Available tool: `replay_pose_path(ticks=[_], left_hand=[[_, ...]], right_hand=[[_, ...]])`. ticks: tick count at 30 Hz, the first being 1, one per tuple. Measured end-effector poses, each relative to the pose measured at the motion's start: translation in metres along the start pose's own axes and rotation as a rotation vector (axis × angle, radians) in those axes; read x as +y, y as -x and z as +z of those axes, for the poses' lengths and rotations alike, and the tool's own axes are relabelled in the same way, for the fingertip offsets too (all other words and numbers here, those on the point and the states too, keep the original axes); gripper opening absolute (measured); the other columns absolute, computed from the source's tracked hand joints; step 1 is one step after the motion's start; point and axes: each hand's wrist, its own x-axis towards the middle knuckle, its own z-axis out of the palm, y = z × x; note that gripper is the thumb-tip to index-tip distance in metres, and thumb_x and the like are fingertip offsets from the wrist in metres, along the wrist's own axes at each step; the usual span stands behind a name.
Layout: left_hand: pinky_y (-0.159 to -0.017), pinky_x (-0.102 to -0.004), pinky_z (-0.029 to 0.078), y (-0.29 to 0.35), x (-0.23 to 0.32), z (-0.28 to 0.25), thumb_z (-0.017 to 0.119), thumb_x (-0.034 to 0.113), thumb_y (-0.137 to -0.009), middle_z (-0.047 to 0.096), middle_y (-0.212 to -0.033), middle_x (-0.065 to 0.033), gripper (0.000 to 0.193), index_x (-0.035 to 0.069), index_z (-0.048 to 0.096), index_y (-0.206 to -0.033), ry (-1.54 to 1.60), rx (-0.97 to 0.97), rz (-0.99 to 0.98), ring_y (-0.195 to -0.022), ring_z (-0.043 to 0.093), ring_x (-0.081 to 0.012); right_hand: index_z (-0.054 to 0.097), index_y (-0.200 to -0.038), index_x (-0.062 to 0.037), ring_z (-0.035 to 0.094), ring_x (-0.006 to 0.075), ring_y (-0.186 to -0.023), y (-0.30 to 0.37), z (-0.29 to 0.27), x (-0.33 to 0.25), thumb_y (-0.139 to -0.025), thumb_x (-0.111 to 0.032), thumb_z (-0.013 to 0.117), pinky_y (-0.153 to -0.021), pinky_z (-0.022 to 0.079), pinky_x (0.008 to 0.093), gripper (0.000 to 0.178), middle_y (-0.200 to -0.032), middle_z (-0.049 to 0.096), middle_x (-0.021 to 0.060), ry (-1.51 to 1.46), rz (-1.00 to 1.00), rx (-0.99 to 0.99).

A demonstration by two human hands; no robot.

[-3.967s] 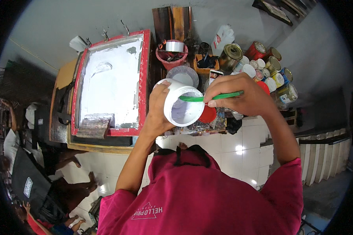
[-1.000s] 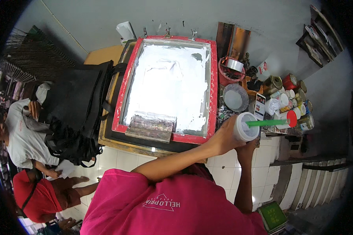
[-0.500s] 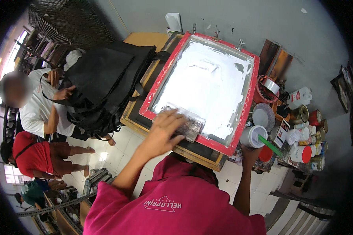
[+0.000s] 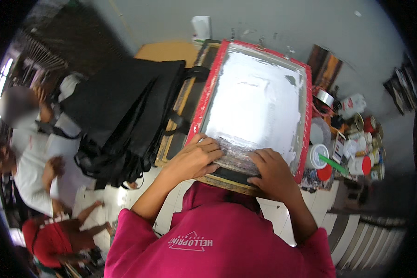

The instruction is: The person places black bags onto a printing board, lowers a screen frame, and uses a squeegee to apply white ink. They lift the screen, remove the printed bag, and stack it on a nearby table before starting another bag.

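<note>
A screen-printing frame with red edges (image 4: 306, 120) lies tilted on the board in front of me. White ink (image 4: 259, 111) covers most of its mesh. At the near end rests a wide, ink-stained squeegee (image 4: 236, 156). My left hand (image 4: 194, 158) is closed over its left end, thumb on the near side. My right hand (image 4: 274, 175) grips its right end, fingers over the top. The blade's lower edge is hidden. Just right of the frame stands a white tub (image 4: 316, 157) with a green stick (image 4: 333, 164) in it.
Black fabric bags (image 4: 120, 106) are piled to the left, some straps reaching the wooden board (image 4: 167, 146). Paint cans and jars (image 4: 360, 165) crowd the right side. A grey wall (image 4: 282, 18) closes off the back. Several people (image 4: 25, 153) are at the far left.
My right hand has left the white tub and taken hold of the squeegee beside my left hand. The view has shifted, and a person in white at the left has moved.
</note>
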Motion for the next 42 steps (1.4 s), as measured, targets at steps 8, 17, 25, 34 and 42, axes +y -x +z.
replay_pose_path(ticks=[8, 17, 25, 34, 42], left_hand=[[-0.102, -0.0458, 0.043, -0.027, -0.028, -0.004, 0.075, 0.011, -0.084, 0.069, -0.111, -0.0156, 0.039, 0.002, 0.066, -0.120, 0.150, 0.234, -0.003, -0.111, 0.061, -0.0348], [-0.093, -0.0440, 0.053, -0.134, -0.091, -0.057, 0.072, 0.009, -0.089, 0.071, -0.114, -0.0198, 0.032, 0.003, 0.069, -0.121, 0.199, 0.365, 0.050, -0.105, 0.068, -0.0381], [-0.089, -0.0444, 0.051, -0.242, -0.169, -0.051, 0.072, 0.007, -0.087, 0.071, -0.108, -0.0241, 0.034, 0.001, 0.067, -0.120, 0.305, 0.272, -0.039, -0.101, 0.068, -0.0391], [-0.082, -0.0437, 0.051, -0.238, -0.174, -0.047, 0.075, 0.020, -0.087, 0.071, -0.099, -0.0240, 0.031, 0.004, 0.070, -0.114, 0.329, 0.224, -0.116, -0.091, 0.068, -0.0392], [-0.081, -0.0444, 0.051, -0.217, -0.160, -0.038, 0.076, 0.021, -0.087, 0.071, -0.097, -0.0232, 0.031, 0.003, 0.070, -0.113, 0.276, 0.251, -0.120, -0.089, 0.068, -0.0392]], right_hand=[[0.061, -0.109, 0.0013, 0.063, 0.0353, -0.085, -0.040, 0.008, -0.004, -0.079, -0.008, 0.071, -0.078, 0.053, 0.0441, 0.033, -0.092, 0.066, 0.0171, 0.219, 0.084, 0.128], [0.060, -0.111, -0.0060, 0.065, 0.0408, -0.097, -0.121, -0.062, 0.055, -0.090, -0.019, 0.069, -0.082, 0.051, 0.0517, 0.026, -0.099, 0.069, 0.0186, 0.268, 0.176, 0.253], [0.061, -0.106, -0.0014, 0.068, 0.0405, -0.101, -0.205, -0.067, 0.150, -0.088, -0.017, 0.071, -0.086, 0.053, 0.0526, 0.026, -0.100, 0.071, 0.0202, 0.241, 0.241, 0.209], [0.057, -0.102, -0.0046, 0.070, 0.0397, -0.084, -0.212, -0.041, 0.155, -0.087, -0.029, 0.075, -0.075, 0.052, 0.0504, 0.034, -0.089, 0.073, 0.0181, 0.353, 0.261, 0.263], [0.061, -0.100, -0.0041, 0.072, 0.0356, -0.088, -0.199, -0.032, 0.135, -0.085, -0.023, 0.077, -0.075, 0.055, 0.0482, 0.029, -0.095, 0.071, 0.0150, 0.375, 0.317, 0.211]])
